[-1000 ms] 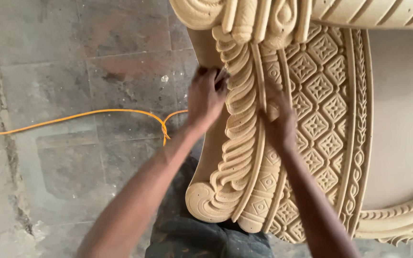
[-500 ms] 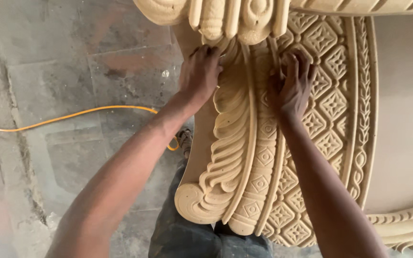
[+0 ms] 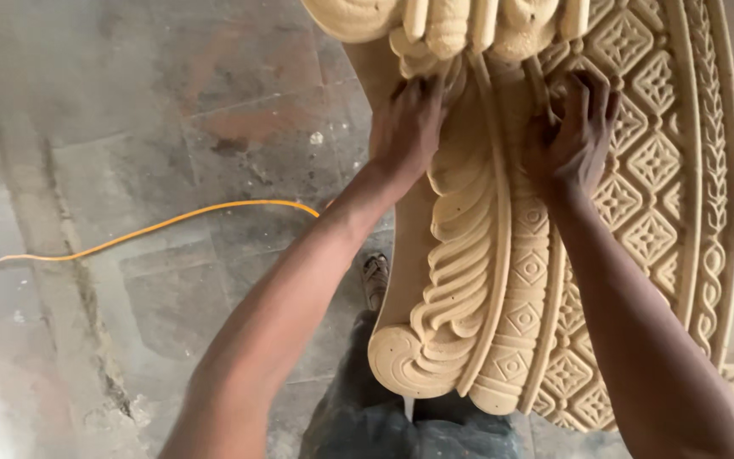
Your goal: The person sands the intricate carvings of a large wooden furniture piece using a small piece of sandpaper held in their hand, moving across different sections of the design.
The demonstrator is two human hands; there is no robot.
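Carving [image 3: 503, 280], pale, stiff, probably heavy, stands over the floor [image 3: 129, 127] by a cable [image 3: 172, 223]; left hand [image 3: 408, 127] and right hand [image 3: 567, 140] press curled fingers into upper grooves, gripping nothing; safest hold: thick scroll edge.

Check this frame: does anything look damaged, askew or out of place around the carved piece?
Nothing on the carved panel looks broken; both the left hand and right hand press on its ridges. The one stray item is an orange cable trailing loose across the stained, cracked floor near the person's foot.
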